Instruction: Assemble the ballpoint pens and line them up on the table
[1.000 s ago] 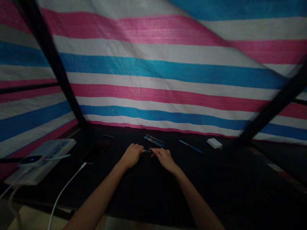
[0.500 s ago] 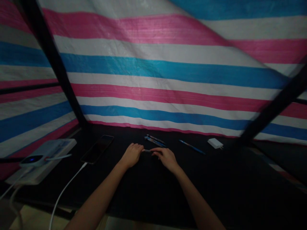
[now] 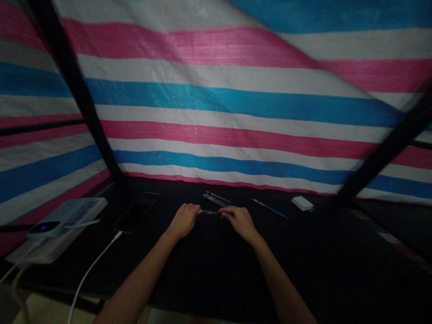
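Over the black table, my left hand (image 3: 185, 220) is closed around one end of a slim pen (image 3: 209, 212). The pen's pale, clear-looking middle shows between the two hands, held roughly level. My right hand (image 3: 238, 221) pinches the dark right end with thumb and fingertips. Whether that end is a separate part I cannot tell in the dim light. Just beyond the hands lie several pens (image 3: 216, 200) close together. Farther right is a single blue pen (image 3: 270, 209), lying at a slant.
A phone (image 3: 137, 213) with a white cable (image 3: 92, 265) lies on the left. Beside it, a pale box (image 3: 96, 208) carries a device with a lit display (image 3: 45, 228). A white charger plug (image 3: 303, 203) sits at right. Striped sheeting (image 3: 236, 101) and dark posts (image 3: 76, 85) enclose the table.
My right hand has shifted a little to the right, away from my left hand. More of the pen's length shows between them. My left hand stays nearly in place.
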`<move>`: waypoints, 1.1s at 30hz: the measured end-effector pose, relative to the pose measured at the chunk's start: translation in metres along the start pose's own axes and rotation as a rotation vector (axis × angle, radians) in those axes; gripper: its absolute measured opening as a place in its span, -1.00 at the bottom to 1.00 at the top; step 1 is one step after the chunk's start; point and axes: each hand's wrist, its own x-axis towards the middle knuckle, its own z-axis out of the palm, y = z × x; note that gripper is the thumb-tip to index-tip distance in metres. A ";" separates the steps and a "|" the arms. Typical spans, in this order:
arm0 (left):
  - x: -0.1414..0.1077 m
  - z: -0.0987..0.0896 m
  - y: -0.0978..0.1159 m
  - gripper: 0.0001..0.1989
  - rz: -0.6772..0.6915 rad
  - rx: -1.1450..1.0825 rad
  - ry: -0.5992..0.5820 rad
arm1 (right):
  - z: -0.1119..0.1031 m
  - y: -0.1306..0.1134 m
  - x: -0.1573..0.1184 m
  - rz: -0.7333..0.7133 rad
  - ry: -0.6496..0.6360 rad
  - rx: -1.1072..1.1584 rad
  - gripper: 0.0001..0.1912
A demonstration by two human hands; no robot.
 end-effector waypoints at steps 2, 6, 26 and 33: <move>0.000 -0.001 0.002 -0.80 0.027 -0.018 -0.020 | 0.003 -0.001 -0.002 -0.063 -0.034 0.056 -0.76; -0.001 -0.002 0.006 -0.79 0.052 -0.019 -0.068 | 0.015 -0.003 -0.003 -0.132 -0.029 0.198 -0.53; -0.001 -0.002 0.006 -0.81 0.053 0.006 -0.020 | 0.001 0.007 -0.001 0.004 -0.084 0.128 -0.80; 0.000 -0.002 0.006 -0.80 0.057 0.002 -0.010 | 0.002 0.011 0.001 -0.045 0.005 0.240 -0.48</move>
